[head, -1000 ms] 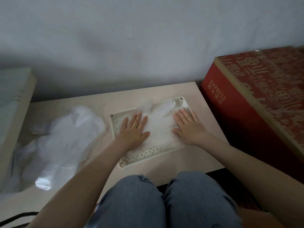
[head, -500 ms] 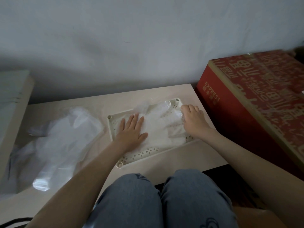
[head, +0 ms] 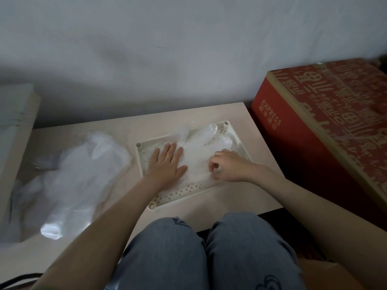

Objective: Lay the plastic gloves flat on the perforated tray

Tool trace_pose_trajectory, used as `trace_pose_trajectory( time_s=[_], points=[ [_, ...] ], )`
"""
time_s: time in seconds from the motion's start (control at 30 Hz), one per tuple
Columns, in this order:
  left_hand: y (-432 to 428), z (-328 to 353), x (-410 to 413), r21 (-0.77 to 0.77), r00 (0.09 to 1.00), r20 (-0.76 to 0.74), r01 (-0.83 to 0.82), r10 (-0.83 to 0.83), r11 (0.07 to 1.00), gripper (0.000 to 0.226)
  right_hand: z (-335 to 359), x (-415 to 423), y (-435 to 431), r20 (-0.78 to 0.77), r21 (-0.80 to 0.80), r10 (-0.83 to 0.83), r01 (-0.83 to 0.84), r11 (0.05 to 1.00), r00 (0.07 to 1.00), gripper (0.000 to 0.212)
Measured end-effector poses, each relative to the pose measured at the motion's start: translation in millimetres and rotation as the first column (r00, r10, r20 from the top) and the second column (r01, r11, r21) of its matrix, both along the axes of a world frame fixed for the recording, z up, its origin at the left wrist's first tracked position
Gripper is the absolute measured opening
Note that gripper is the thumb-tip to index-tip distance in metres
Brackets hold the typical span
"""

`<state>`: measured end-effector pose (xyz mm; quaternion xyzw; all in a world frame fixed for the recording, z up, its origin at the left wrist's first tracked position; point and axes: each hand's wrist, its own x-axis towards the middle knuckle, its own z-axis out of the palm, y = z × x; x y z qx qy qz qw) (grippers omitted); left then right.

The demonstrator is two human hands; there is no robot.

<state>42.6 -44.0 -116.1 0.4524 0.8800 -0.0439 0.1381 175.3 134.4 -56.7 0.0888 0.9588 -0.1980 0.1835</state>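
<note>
A cream perforated tray [head: 180, 193] lies on the low table in front of my knees. A clear plastic glove [head: 199, 147] is spread over the tray, its fingers pointing to the far right corner. My left hand [head: 167, 164] presses flat on the glove's left part with straight fingers. My right hand [head: 228, 166] rests on the glove's right part with its fingers curled, pinching the plastic. More clear plastic gloves [head: 75, 176] lie in a loose heap on the table to the left of the tray.
The beige table [head: 230, 204] ends just before my knees. A large red box [head: 326, 130] printed EXPRESS stands close on the right. A pale box [head: 14, 126] stands at the far left edge. A white wall is behind.
My right hand has come back from the tray's far right edge to the glove's middle and curled its fingers on the plastic. My left hand has stayed flat in place.
</note>
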Motion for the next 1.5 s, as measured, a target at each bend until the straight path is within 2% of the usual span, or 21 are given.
trace_pose_trajectory(
  time_s=[0.03,0.17,0.33,0.5,0.67,0.83,0.9,0.97,1.07,1.2,1.27,1.37,1.43,1.5],
  points=[
    [0.0,0.4,-0.4,0.001,1.000,0.003,0.001,-0.001,1.000,0.066,0.4,-0.3,0.5,-0.024,-0.008,0.000,0.000,1.000,1.000,0.004],
    [-0.1,0.8,-1.5,0.001,1.000,0.008,0.007,-0.007,1.000,0.066,0.5,-2.0,3.8,-0.090,-0.079,-0.035,0.028,0.997,0.995,0.009],
    [-1.0,1.1,-1.5,0.006,1.000,0.011,0.012,-0.012,1.000,0.066,7.8,-4.1,0.9,-0.151,-0.312,-0.267,0.210,0.927,0.952,0.012],
    [-1.4,1.9,-1.3,-0.014,1.000,0.013,0.010,-0.010,1.000,0.066,14.1,-11.2,-9.6,-0.081,-0.435,-0.369,0.300,0.849,0.926,0.013],
    [-0.5,1.7,-1.4,-0.013,1.000,0.024,0.007,-0.006,1.000,0.066,16.4,-21.7,-23.2,0.128,-0.666,-0.523,0.464,0.584,0.843,0.014],
    [-1.1,1.7,-1.4,-0.011,1.000,0.010,0.011,-0.011,1.000,0.066,17.0,-31.7,-27.4,0.381,-0.777,-0.604,0.597,0.201,0.700,0.019],
    [-1.3,1.5,-1.4,-0.003,1.000,0.008,0.010,-0.010,1.000,0.066,16.2,-31.2,-26.0,0.410,-0.805,-0.575,0.578,0.138,0.708,0.020],
    [-1.8,0.4,-1.8,0.008,1.000,0.015,0.009,-0.009,1.000,0.067,16.0,-29.0,-25.2,0.389,-0.810,-0.550,0.559,0.177,0.739,0.016],
    [-1.4,-1.3,-3.2,0.011,0.999,0.031,0.007,-0.007,1.000,0.067,17.0,-25.4,-18.0,0.339,-0.731,-0.542,0.578,0.364,0.769,0.016],
    [-0.6,-1.5,-4.2,0.005,0.999,0.035,0.006,-0.006,1.000,0.067,19.2,-17.1,-0.6,0.367,-0.626,-0.544,0.633,0.455,0.754,0.019],
    [-1.1,-1.7,-4.4,0.009,0.999,0.031,0.008,-0.008,1.000,0.067,19.9,-12.1,5.2,0.380,-0.552,-0.526,0.643,0.531,0.761,0.021],
    [-1.3,-2.0,-3.9,0.011,1.000,0.024,0.013,-0.013,1.000,0.067,22.0,-7.1,8.0,0.399,-0.369,-0.450,0.589,0.719,0.799,0.017],
    [-1.5,-1.8,-3.1,0.014,1.000,0.017,0.016,-0.017,1.000,0.067,24.9,-6.2,8.3,0.410,-0.183,-0.365,0.468,0.865,0.836,0.007],
    [-2.1,-0.8,-2.2,0.018,1.000,0.008,0.021,-0.021,1.000,0.067,28.0,-6.6,7.3,0.400,-0.012,-0.327,0.362,0.932,0.856,0.008]
  ],
)
